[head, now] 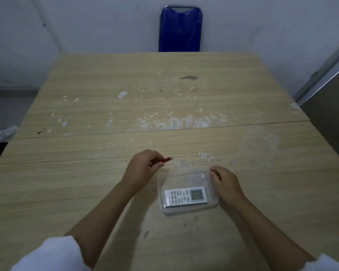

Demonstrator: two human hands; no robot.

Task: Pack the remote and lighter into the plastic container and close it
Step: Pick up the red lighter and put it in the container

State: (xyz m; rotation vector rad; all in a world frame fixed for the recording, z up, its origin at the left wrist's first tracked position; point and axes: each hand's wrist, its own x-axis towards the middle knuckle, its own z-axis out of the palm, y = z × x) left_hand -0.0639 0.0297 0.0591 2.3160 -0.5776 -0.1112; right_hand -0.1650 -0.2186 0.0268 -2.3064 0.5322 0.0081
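Note:
A clear plastic container (213, 189) sits open on the wooden table near me. A white remote (185, 196) with a small screen lies flat inside it, along its near side. My left hand (143, 166) is just left of the container's far corner, fingers closed on a red lighter (166, 159) whose tip sticks out to the right. My right hand (224, 179) rests at the container's far right corner, fingers curled against the rim. A faint clear lid-like sheet (262, 145) lies further right on the table.
The wooden table (106, 173) is scuffed with white marks and has a seam across its middle. A blue chair (180, 29) stands behind the far edge. A grey metal surface (329, 106) borders the right side.

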